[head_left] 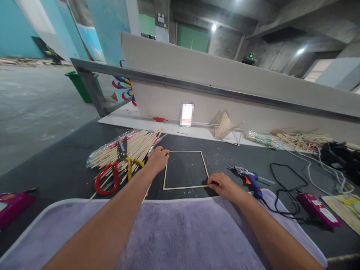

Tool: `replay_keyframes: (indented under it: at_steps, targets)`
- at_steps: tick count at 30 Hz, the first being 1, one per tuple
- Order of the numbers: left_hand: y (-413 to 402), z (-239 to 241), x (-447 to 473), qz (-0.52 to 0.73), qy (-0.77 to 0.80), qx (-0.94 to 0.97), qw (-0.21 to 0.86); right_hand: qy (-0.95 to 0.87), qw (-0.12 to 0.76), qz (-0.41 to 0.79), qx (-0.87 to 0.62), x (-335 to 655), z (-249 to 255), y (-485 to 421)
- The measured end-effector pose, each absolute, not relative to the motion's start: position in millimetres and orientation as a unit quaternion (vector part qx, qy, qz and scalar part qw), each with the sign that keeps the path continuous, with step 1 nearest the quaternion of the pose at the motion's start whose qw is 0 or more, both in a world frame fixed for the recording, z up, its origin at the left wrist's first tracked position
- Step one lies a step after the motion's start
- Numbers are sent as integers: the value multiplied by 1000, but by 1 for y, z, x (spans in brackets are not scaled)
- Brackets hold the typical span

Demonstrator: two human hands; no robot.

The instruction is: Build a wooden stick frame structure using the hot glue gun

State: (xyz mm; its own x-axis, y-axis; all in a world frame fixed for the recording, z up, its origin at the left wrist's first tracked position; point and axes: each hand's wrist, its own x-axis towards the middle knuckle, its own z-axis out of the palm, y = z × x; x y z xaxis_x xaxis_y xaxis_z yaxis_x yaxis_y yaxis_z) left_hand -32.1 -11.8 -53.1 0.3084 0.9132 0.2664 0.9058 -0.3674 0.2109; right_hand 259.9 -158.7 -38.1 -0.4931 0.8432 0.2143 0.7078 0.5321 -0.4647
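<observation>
A square frame of thin wooden sticks [186,151] lies flat on the dark table [64,165]. My left hand [158,159] rests at the frame's far left corner, fingers curled and pressed onto the stick there. My right hand [223,184] is at the near right corner, fingers pinched on the stick end. Just left of my left hand lies a bundle of wooden sticks [132,148] in clear wrap, with red-handled scissors [108,176] and a small cutter with yellow handles [128,161] on top. A blue glue gun [249,179] lies to the right of my right hand.
A purple towel [174,232] covers the near table edge under my forearms. A black cable [284,187], a pink box [317,208], loose sticks [300,138] and a stick model [226,127] lie right and back. A white board [225,75] stands behind. A pink case [12,206] sits far left.
</observation>
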Motion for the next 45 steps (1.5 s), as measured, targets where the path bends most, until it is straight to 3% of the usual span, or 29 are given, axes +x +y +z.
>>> replay_keyframes:
  at_steps: [45]
  targets:
    - [-15, -49, -31, 165, 560, 812, 11, -849, 210, 153, -460, 258, -37, -160]
